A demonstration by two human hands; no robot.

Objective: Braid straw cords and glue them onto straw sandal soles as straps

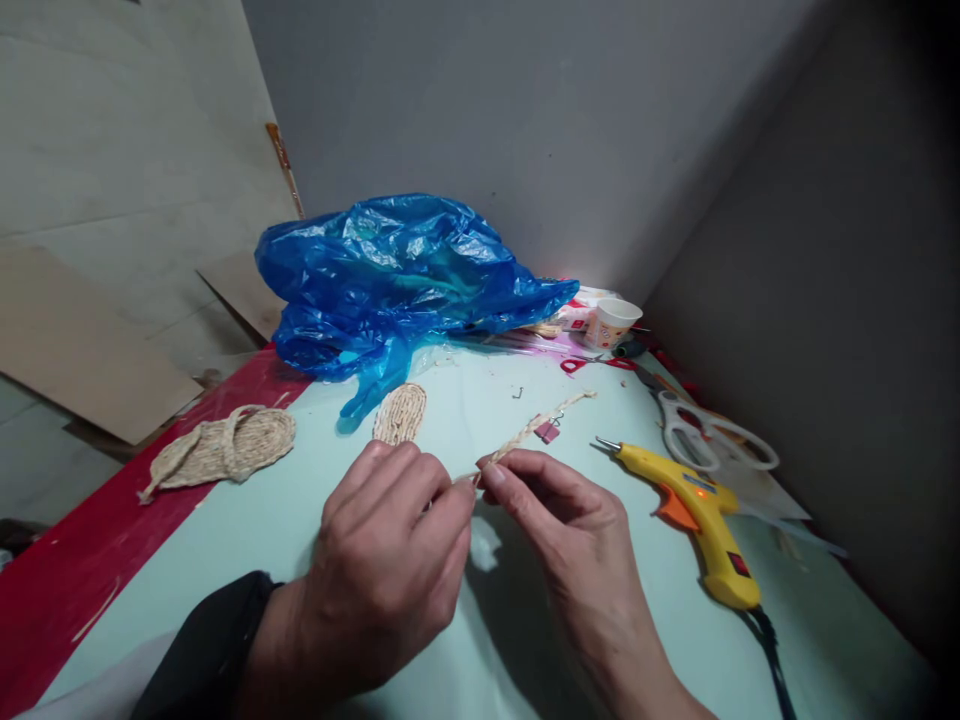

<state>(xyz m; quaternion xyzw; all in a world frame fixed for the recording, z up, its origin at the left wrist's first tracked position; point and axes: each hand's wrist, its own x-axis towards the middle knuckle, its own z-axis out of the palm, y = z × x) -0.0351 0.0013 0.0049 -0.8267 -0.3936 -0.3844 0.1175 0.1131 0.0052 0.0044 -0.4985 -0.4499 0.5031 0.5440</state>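
Note:
Between my two hands runs a pale braided cord [517,440], its far end sticking up to the right past my fingers. My right hand [574,545] pinches the cord between thumb and index finger. Close beside it, my left hand [390,550] is closed around loose strands at the near end of the cord, most of which its fingers hide. Just beyond my left hand lies a coiled oval sole [401,412] of the same braid. At the left, a small woven slipper [229,445] with a strap rests across the table's red border.
A yellow glue gun [694,500] lies at the right, its cord trailing toward me. Behind it are white-handled scissors [709,430], red-handled scissors [592,365] and a paper cup [613,322]. A blue plastic bag [405,270] fills the back, and a binder clip [547,430] sits behind the braid.

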